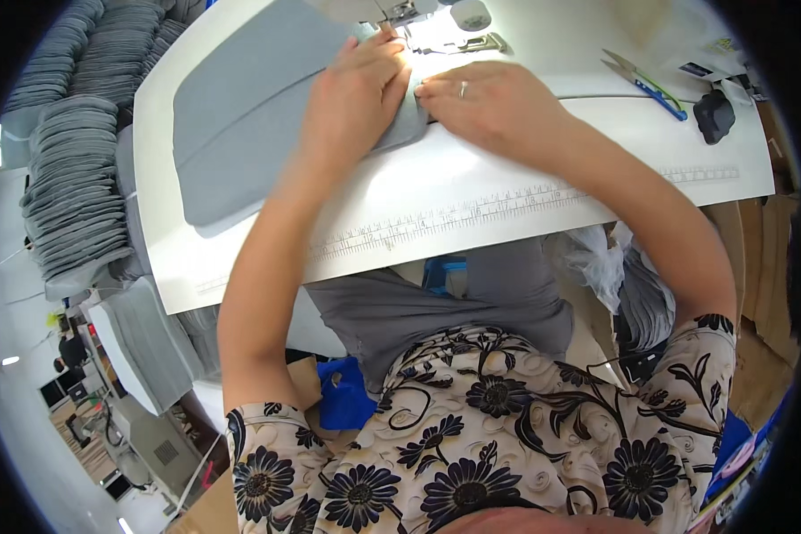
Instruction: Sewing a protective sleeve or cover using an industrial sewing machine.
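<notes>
A rounded grey fabric piece [249,116] with a straight seam line across it lies on the white sewing table. Its right end is under the sewing machine's lit needle area [400,13]. My left hand [356,89] rests on top of the fabric, fingers stretched toward the needle. At the fabric's right edge, just in front of the presser foot, my right hand [494,107] has its fingers drawn together on the edge; a ring is on one finger. The undersides of both hands are hidden.
Thread snips [645,84] with blue handles and a black lump [714,117] lie at the table's right. A ruler strip [472,212] runs along the front edge. Tall stacks of grey pieces [76,191] stand at the left. A clear plastic bag [596,262] hangs below the table.
</notes>
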Available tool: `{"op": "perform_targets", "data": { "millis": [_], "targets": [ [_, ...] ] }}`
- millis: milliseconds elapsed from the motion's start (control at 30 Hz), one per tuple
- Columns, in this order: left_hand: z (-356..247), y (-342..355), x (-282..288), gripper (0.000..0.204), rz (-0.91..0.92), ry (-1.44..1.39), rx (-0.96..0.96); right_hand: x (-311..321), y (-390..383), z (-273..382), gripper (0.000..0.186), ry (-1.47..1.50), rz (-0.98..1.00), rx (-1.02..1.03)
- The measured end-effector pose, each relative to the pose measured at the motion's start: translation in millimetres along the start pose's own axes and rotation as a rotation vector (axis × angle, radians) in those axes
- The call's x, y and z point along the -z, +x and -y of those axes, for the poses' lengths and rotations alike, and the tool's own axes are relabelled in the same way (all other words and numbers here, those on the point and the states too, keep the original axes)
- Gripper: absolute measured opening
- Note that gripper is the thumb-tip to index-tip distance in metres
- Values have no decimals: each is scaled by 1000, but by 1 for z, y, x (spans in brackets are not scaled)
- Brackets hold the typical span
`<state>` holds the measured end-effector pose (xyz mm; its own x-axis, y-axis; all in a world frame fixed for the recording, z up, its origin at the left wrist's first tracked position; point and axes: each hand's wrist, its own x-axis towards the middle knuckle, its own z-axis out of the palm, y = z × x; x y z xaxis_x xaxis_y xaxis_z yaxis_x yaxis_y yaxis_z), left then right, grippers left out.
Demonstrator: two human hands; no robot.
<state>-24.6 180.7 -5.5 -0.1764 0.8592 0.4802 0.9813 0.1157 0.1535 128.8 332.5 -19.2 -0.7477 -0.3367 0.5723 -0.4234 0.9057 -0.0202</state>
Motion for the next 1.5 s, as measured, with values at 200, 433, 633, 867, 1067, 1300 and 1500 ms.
{"op": "perform_targets", "data": {
  "millis": [200,433,633,867,1067,1300,1500],
  "targets": [
    [-3,-15,23,29,156,-226,-81,-7,-2,-9,12,38,-40,-116],
    [-16,-26,33,32,142,-149,-108,23,-5,-16,25,225,25,-227],
    [-12,-31,28,25,85,-92,-179,19,4,-16,18,189,50,-104],
    [-14,-28,32,26,117,-98,-218,-30,-8,-32,16,-55,-574,314],
    [-9,-18,36,27,179,-56,-216,34,13,5,16,107,99,-170],
    [18,-8,5,20,-149,-775,-242,21,19,-5,19,-81,152,-223],
    [10,8,35,23,224,-123,14,20,18,-5,23,-13,190,-331]
  ]
}}
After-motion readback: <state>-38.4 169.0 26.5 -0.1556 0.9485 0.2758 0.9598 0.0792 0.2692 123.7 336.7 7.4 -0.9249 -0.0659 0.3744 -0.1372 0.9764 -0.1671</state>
